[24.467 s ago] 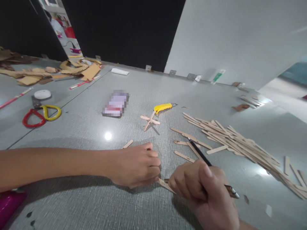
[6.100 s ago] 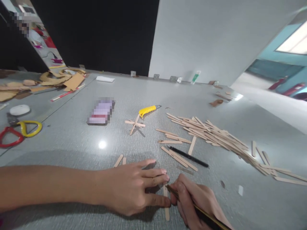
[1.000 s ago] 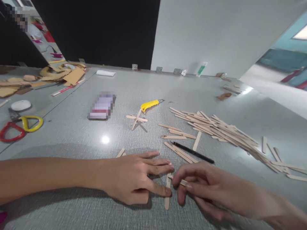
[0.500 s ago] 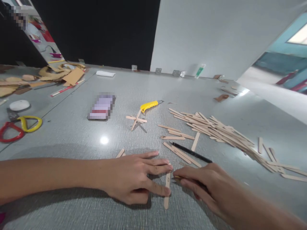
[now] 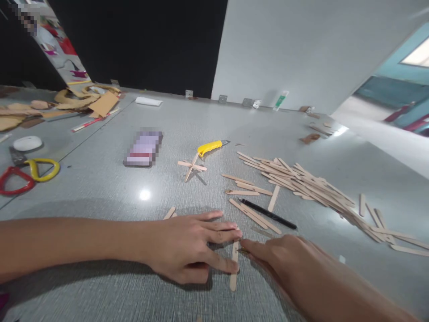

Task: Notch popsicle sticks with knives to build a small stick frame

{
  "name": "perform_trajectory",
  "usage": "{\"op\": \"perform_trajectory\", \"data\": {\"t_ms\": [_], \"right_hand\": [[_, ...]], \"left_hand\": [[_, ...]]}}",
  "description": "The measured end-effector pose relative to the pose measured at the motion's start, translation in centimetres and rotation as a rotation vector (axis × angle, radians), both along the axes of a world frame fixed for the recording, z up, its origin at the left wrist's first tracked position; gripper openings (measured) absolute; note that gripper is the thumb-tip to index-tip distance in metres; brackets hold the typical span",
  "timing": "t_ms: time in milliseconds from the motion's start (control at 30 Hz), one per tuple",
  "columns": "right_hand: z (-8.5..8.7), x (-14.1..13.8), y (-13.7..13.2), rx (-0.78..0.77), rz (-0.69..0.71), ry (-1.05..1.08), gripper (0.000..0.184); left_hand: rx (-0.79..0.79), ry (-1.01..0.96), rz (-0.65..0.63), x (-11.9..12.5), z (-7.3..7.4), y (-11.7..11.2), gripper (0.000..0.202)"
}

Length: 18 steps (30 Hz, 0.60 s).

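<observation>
With spread fingers, my left hand (image 5: 187,246) presses a wooden craft stick (image 5: 233,281) flat on the table, fingertips at two places along it. The stick bears a small dark mark midway between those fingertips. My right hand (image 5: 284,264) is closed around a slim pointed tool (image 5: 243,251), mostly hidden by the fingers, its tip at the stick's mark. Just beyond the right hand lie a black pen (image 5: 268,213) and loose craft sticks (image 5: 250,214). Farther off, crossed sticks (image 5: 191,167) form a star shape beside a yellow utility knife (image 5: 210,147).
A heap of craft sticks (image 5: 301,179) spreads over the right side. A phone (image 5: 143,148), scissors (image 5: 42,170) and a white mouse (image 5: 27,143) lie to the left. Cardboard scraps (image 5: 104,104) sit at the back left, and a tube (image 5: 280,100) leans against the back panel.
My right hand has rolled over and shifted slightly, bringing the tool's tip onto the stick's mark. My left hand keeps its place on the stick.
</observation>
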State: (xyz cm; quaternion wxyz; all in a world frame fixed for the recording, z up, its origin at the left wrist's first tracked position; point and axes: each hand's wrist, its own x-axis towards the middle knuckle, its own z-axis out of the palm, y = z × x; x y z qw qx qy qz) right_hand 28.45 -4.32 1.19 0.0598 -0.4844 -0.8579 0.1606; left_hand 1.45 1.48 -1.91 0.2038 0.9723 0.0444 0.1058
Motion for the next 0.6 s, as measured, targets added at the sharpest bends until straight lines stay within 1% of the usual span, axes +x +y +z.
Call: {"op": "perform_trajectory", "data": {"t_ms": [100, 200, 333, 400, 467, 533, 600], "right_hand": [[0.4, -0.4, -0.4, 0.034, 0.043, -0.188, 0.043], [1.1, -0.9, -1.0, 0.132, 0.114, -0.325, 0.043], [2.2, -2.1, -1.9, 0.317, 0.213, -0.335, 0.038], [2.3, -2.8, -2.0, 0.36, 0.24, -0.333, 0.037], [2.1, -3.3, -1.7, 0.309, 0.24, -0.342, 0.032], [1.8, -3.2, -0.7, 0.166, 0.203, -0.33, 0.025], [1.7, -2.8, 0.8, 0.004, 0.169, -0.29, 0.025]], "left_hand": [[0.011, -0.009, 0.01, 0.1, 0.1, 0.1, 0.044], [0.023, -0.004, 0.008, 0.1, 0.1, 0.1, 0.045], [0.05, -0.003, 0.007, 0.1, 0.0, 0.1, 0.044], [0.058, 0.007, 0.007, 0.1, 0.0, 0.1, 0.045], [0.063, 0.013, 0.008, 0.1, 0.1, 0.1, 0.046], [0.068, 0.012, 0.008, 0.1, 0.2, 0.0, 0.045], [0.071, 0.015, 0.005, 0.1, 0.4, 0.0, 0.044]]}}
